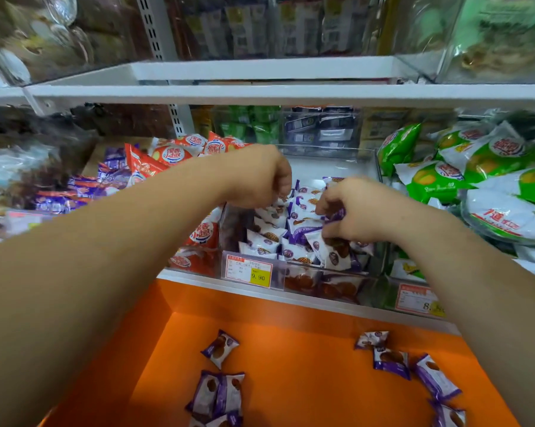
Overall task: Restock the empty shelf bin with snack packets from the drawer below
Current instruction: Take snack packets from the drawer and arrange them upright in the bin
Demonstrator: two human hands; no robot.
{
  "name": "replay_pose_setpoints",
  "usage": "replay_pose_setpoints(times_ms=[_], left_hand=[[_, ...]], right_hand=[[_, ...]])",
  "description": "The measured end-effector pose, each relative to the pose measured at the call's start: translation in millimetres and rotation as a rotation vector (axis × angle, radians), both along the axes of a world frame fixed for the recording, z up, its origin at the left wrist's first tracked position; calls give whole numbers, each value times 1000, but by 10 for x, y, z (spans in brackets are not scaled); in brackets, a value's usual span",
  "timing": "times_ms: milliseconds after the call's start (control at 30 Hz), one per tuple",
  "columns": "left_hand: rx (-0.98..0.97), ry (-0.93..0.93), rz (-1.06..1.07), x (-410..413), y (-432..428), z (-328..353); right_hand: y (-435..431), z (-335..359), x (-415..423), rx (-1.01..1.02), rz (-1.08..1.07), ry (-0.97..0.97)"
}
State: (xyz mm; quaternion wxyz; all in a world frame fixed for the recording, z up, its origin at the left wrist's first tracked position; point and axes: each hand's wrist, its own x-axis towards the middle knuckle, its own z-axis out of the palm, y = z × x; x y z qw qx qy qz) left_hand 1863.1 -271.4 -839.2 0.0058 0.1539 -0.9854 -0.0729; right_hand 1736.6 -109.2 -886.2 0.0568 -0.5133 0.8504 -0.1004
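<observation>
Forearms [106, 257] hide drawer [290, 343] sides; left grip [257, 177] unclear.

Left forearm [106, 257]: bare along its whole visible length; broad where it meets the 8 o'clock edge of the view, narrowing toward the wrist.
Right forearm [475, 272]: bare likewise; widest at the 4 o'clock edge, tapering to the wrist.
Left hand [257, 177]: bare, its back toward the camera.
Right hand [355, 211]: bare, its back and knuckles showing.
</observation>
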Motion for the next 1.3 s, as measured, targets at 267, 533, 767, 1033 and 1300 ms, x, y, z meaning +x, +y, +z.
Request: replay_pose_setpoints(times_ms=[267,533,767,1033,1300], left_hand=[[283,71,-36,-196,99,-731],[362,156,-58,-158,148,-888],[385,166,-2,-133,157,-879],[905,258,126,109,195,-643],[1408,420,320,144,198,-512]], right_hand=[[28,-75,53,129,67,13],[22,-83,12,149,100,34],[112,24,-81,80,-15,208],[74,-162,-86,234,-139,301],[42,-47,-21,116,-130,208]])
